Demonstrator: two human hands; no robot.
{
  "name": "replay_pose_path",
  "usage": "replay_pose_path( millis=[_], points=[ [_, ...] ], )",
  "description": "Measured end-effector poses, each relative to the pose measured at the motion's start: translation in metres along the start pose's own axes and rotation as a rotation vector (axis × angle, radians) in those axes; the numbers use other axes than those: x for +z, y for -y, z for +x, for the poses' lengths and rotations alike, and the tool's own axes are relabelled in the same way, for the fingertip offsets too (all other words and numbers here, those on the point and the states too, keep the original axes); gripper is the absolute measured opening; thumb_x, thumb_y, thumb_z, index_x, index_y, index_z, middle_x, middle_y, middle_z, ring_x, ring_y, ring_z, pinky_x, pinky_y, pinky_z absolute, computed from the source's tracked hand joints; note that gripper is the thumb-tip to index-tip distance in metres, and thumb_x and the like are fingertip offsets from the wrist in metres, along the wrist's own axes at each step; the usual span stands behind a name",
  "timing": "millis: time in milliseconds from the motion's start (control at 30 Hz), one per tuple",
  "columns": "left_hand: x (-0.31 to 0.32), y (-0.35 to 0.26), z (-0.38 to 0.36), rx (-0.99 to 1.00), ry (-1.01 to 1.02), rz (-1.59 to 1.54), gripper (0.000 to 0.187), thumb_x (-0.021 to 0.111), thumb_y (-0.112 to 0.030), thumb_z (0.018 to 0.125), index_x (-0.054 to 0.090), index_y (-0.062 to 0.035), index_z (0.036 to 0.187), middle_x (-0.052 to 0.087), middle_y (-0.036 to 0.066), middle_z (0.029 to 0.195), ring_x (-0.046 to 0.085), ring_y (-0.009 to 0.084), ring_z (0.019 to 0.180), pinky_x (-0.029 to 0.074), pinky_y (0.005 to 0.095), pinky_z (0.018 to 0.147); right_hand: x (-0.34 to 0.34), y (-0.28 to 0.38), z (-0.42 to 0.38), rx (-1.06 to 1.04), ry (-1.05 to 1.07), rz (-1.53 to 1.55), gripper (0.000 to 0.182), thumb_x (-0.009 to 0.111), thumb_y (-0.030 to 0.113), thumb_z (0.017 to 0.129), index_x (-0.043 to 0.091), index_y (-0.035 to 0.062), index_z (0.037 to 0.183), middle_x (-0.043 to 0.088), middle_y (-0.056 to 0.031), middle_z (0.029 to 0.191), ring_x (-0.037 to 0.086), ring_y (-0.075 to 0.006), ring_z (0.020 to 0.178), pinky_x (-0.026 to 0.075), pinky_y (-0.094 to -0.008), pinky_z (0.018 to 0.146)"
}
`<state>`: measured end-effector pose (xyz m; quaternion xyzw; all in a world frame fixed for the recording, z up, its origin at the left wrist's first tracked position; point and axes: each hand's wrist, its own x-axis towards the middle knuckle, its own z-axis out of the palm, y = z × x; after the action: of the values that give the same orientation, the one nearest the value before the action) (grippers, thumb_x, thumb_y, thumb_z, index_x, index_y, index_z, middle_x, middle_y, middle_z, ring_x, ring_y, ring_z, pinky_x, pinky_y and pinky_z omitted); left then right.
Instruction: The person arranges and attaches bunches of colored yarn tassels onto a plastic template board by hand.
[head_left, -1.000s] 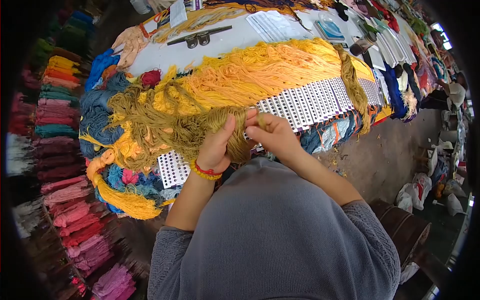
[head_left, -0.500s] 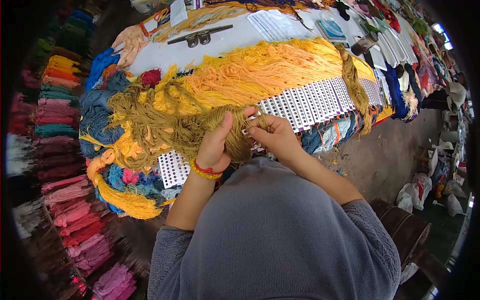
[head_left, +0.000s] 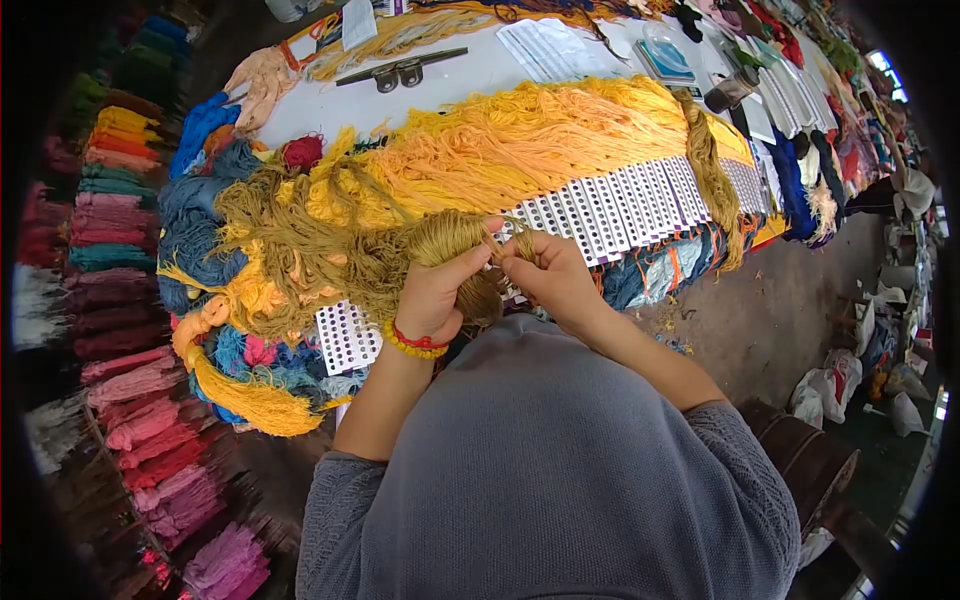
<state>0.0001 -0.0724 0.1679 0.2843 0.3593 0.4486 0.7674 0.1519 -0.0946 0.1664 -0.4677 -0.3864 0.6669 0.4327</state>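
Note:
A thick bundle of olive-green yarn [head_left: 450, 240] lies across the near edge of the table, its loose end spreading left. My left hand [head_left: 437, 295], with red and yellow bracelets at the wrist, is wrapped round the bundle, thumb over the top. Close by, my right hand [head_left: 548, 272] pinches a few olive strands drawn from the bundle's right end. The fingertips of both hands nearly meet there. White cards with rows of holes [head_left: 610, 215] lie just right of my hands, and yellow-orange yarn [head_left: 500, 140] is heaped behind them.
A dark metal clip bar [head_left: 400, 72], printed sheets [head_left: 545, 50] and a dark jar [head_left: 731, 89] sit on the white table. Another olive hank [head_left: 705, 165] drapes over the cards. Coloured hanks [head_left: 150, 430] hang on a rack at left. A brown stool [head_left: 800, 455] stands at right.
My left thumb has moved from pointing up to lying across the bundle, toward the right hand. My right hand stays at nearly the same place, still pinching strands.

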Motion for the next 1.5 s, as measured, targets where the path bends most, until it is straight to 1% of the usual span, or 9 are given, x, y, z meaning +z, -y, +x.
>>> replay_pose_path(
  millis=[600, 733, 933, 1033, 1133, 1200, 1267, 1367, 1500],
  points=[
    [0.005, -0.004, -0.002, -0.074, 0.074, -0.008, 0.037, 0.038, -0.024, 0.092, 0.049, 0.0028, 0.114, 0.055, 0.01, 0.109, 0.052, 0.018, 0.099, 0.04, 0.0311, 0.087, -0.001, -0.017, 0.006, -0.164, -0.053, -0.214, 0.011, 0.057, 0.008, 0.082, 0.059, -0.0006, 0.089, 0.055, 0.0044, 0.071, 0.043, -0.0003, 0.061, 0.035, -0.0156, 0.053],
    [-0.001, -0.002, 0.0, -0.062, 0.048, 0.012, 0.037, 0.038, -0.025, 0.092, 0.05, 0.0025, 0.114, 0.057, 0.006, 0.094, 0.053, 0.0146, 0.088, 0.042, 0.029, 0.081, -0.005, -0.023, 0.007, -0.245, -0.055, -0.224, 0.011, 0.057, 0.008, 0.082, 0.059, -0.0005, 0.089, 0.059, 0.0018, 0.078, 0.045, -0.0006, 0.062, 0.036, -0.0151, 0.054],
    [-0.003, -0.001, 0.002, -0.118, 0.072, -0.046, 0.037, 0.036, -0.027, 0.093, 0.052, 0.0024, 0.108, 0.053, 0.002, 0.073, 0.05, 0.0124, 0.07, 0.042, 0.0261, 0.07, -0.005, -0.002, 0.002, 0.036, 0.05, 0.173, 0.011, 0.056, 0.01, 0.081, 0.058, 0.0011, 0.086, 0.061, -0.0058, 0.081, 0.046, -0.005, 0.053, 0.036, -0.0182, 0.047],
    [-0.005, 0.001, 0.002, -0.144, 0.104, -0.071, 0.037, 0.036, -0.028, 0.093, 0.053, 0.0023, 0.106, 0.053, 0.002, 0.07, 0.051, 0.0118, 0.068, 0.043, 0.025, 0.066, -0.009, -0.003, 0.003, 0.129, 0.058, 0.25, 0.016, 0.05, 0.016, 0.083, 0.055, 0.0018, 0.089, 0.056, -0.0041, 0.067, 0.039, -0.0066, 0.046, 0.032, -0.0192, 0.042],
    [-0.015, 0.004, 0.005, -0.163, 0.216, -0.135, 0.037, 0.036, -0.029, 0.093, 0.053, 0.0018, 0.106, 0.054, 0.004, 0.073, 0.052, 0.0117, 0.066, 0.044, 0.0247, 0.064, -0.018, -0.009, 0.01, 0.068, 0.634, 1.013, 0.027, 0.039, 0.027, 0.089, 0.053, 0.0081, 0.102, 0.034, 0.0044, 0.051, 0.031, -0.0061, 0.043, 0.026, -0.0204, 0.042],
    [-0.016, 0.004, 0.005, -0.162, 0.327, -0.191, 0.038, 0.035, -0.03, 0.093, 0.053, 0.0015, 0.106, 0.056, 0.005, 0.077, 0.052, 0.0122, 0.066, 0.044, 0.0251, 0.064, -0.017, 0.002, 0.0, 0.109, 0.395, 1.095, 0.028, 0.039, 0.029, 0.089, 0.053, 0.0104, 0.106, 0.031, 0.0055, 0.05, 0.025, -0.0057, 0.041, 0.026, -0.0205, 0.041],
    [-0.012, 0.002, 0.004, -0.166, 0.243, -0.191, 0.047, 0.027, -0.035, 0.094, 0.048, 0.0028, 0.112, 0.057, 0.008, 0.092, 0.054, 0.016, 0.077, 0.044, 0.0293, 0.074, -0.02, 0.004, 0.003, 0.074, 0.391, 1.061, 0.029, 0.04, 0.026, 0.09, 0.054, 0.0088, 0.108, 0.032, 0.0057, 0.05, 0.026, -0.0047, 0.041, 0.025, -0.0195, 0.041],
    [-0.008, 0.003, 0.003, -0.193, 0.217, -0.189, 0.05, 0.026, -0.037, 0.093, 0.045, 0.0025, 0.117, 0.053, 0.011, 0.11, 0.054, 0.0171, 0.093, 0.044, 0.0314, 0.08, -0.014, 0.009, 0.002, 0.081, 0.126, 0.387, 0.022, 0.053, 0.016, 0.084, 0.057, 0.0012, 0.1, 0.054, 0.0019, 0.066, 0.04, -0.0015, 0.051, 0.033, -0.0171, 0.046],
    [-0.004, 0.004, 0.002, -0.202, 0.216, -0.131, 0.05, 0.027, -0.037, 0.093, 0.043, 0.0019, 0.121, 0.049, 0.01, 0.117, 0.05, 0.0171, 0.104, 0.042, 0.0322, 0.085, 0.011, 0.002, 0.008, -0.06, -0.045, 0.064, 0.011, 0.057, 0.013, 0.081, 0.059, 0.0021, 0.085, 0.053, 0.0034, 0.065, 0.037, -0.0015, 0.045, 0.028, -0.0164, 0.04]
  ],
)
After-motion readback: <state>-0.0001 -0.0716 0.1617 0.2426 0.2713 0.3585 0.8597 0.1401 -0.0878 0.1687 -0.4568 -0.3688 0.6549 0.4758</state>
